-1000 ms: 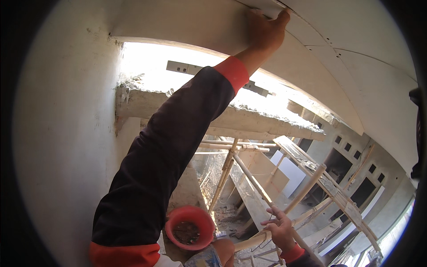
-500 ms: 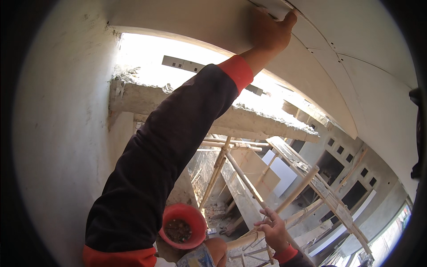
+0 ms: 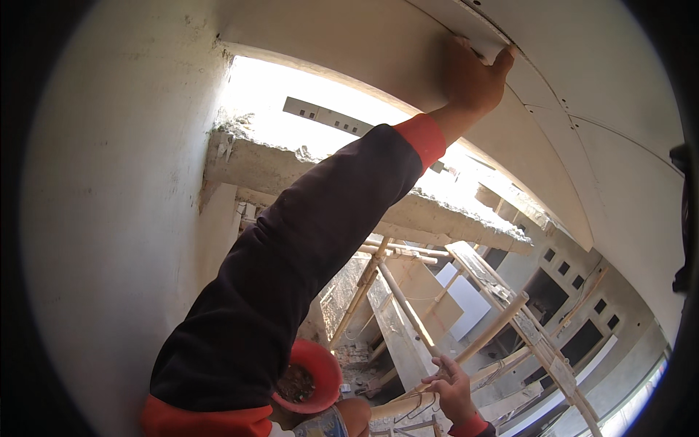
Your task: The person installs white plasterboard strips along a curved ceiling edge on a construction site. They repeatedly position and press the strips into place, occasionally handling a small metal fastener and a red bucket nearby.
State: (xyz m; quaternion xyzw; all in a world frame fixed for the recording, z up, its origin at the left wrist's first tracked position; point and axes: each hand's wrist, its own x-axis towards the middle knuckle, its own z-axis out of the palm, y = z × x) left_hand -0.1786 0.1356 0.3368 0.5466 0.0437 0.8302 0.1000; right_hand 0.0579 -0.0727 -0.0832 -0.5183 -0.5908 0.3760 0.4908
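Observation:
My left hand [image 3: 477, 79] reaches up to the pale ceiling board [image 3: 378, 51], at the end of my dark, red-cuffed sleeve. Its thumb presses beside a seam, and its fingers bend over a narrow white panel strip [image 3: 488, 33] with a dark gap beside it. The fingertips are partly hidden. Low on the right, my right hand [image 3: 457, 393] has its fingers apart, with nothing visible in them. It is close to a bamboo pole [image 3: 408, 306]. A red bucket [image 3: 331, 375] with small brownish bits inside stands below my left forearm, near a bare knee [image 3: 355, 414].
A plastered wall [image 3: 116, 182] rises on the left. A rough-edged concrete beam [image 3: 255, 164] crosses behind my arm. Bamboo scaffolding with a plank [image 3: 502, 291] fills the lower right, above a drop. Beyond it stands a grey building [image 3: 582, 284] with dark openings.
The whole view has shifted, so most things sit farther right and lower. My left hand stays at the same panel strip. My right hand remains low beside the poles, fingers still apart.

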